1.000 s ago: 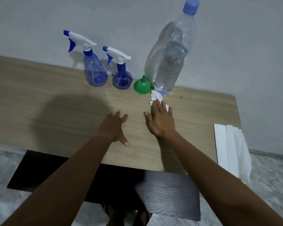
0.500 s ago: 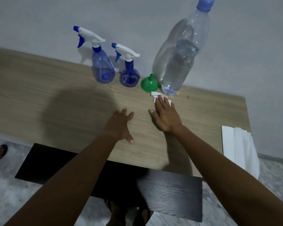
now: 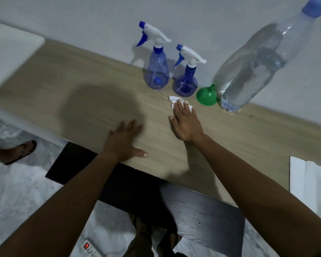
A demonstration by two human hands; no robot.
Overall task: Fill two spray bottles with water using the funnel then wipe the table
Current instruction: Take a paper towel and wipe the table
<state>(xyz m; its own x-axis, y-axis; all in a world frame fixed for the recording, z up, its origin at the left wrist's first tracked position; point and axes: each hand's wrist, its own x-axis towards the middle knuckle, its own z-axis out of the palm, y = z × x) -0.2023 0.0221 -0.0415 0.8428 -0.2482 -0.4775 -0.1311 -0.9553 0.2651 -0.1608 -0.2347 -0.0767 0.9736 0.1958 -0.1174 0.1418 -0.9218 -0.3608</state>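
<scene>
Bare forearms without sleeves, hands (image 3: 124,140) unadorned, feet in seemingly dark sandals (image 3: 156,236)

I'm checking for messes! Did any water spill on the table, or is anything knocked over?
Nothing is knocked over: both spray bottles and the big water bottle stand upright. The green funnel rests mouth-down, on purpose it seems. A few faint wet spots may sit by the big bottle's base on the table; too blurry to be sure.

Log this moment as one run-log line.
phase: wiping | right hand: flat, pressing white tissue on table | left hand: open, resting on table | spray bottles: capped, upright | funnel: inverted
</scene>
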